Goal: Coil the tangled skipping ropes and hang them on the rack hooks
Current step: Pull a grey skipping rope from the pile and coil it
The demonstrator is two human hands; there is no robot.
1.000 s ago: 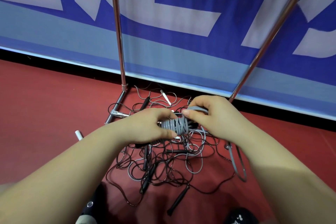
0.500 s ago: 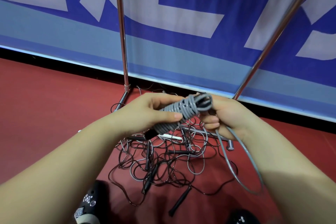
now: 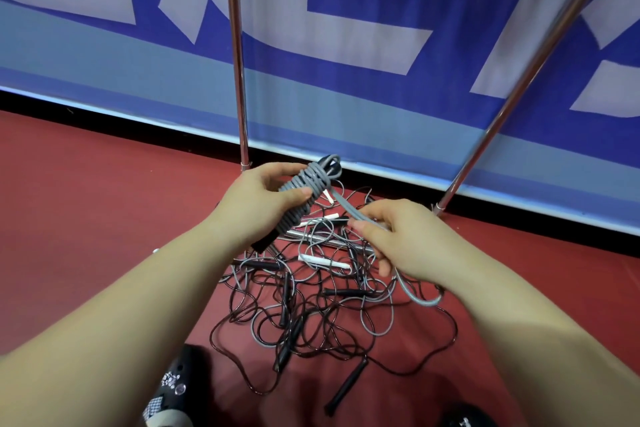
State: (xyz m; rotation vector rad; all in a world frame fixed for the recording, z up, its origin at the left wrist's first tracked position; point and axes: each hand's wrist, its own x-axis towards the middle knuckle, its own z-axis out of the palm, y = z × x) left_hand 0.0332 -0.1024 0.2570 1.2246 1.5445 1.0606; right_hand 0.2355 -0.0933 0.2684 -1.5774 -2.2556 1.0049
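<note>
My left hand [image 3: 258, 199] grips a grey skipping rope coil [image 3: 304, 189], wound tightly round its black handles and tilted up to the right. From the coil a free grey strand runs down to my right hand [image 3: 398, 239], which pinches it; the slack loop [image 3: 420, 300] hangs below that hand. On the red floor under both hands lies a tangled pile of ropes [image 3: 311, 302], black and grey, with black and white handles. Two chrome rack poles [image 3: 237, 55] [image 3: 526, 76] rise behind; no hooks are in view.
A blue and white banner [image 3: 346, 45] hangs along the wall behind the rack. A chrome base bar [image 3: 311, 236] lies partly under the ropes. My shoes [image 3: 173, 388] stand at the bottom edge, close to the pile.
The coil has risen and tilted upright in my left hand. My right hand has let go of the coil's end, dropped to the right and now pulls the free strand taut.
</note>
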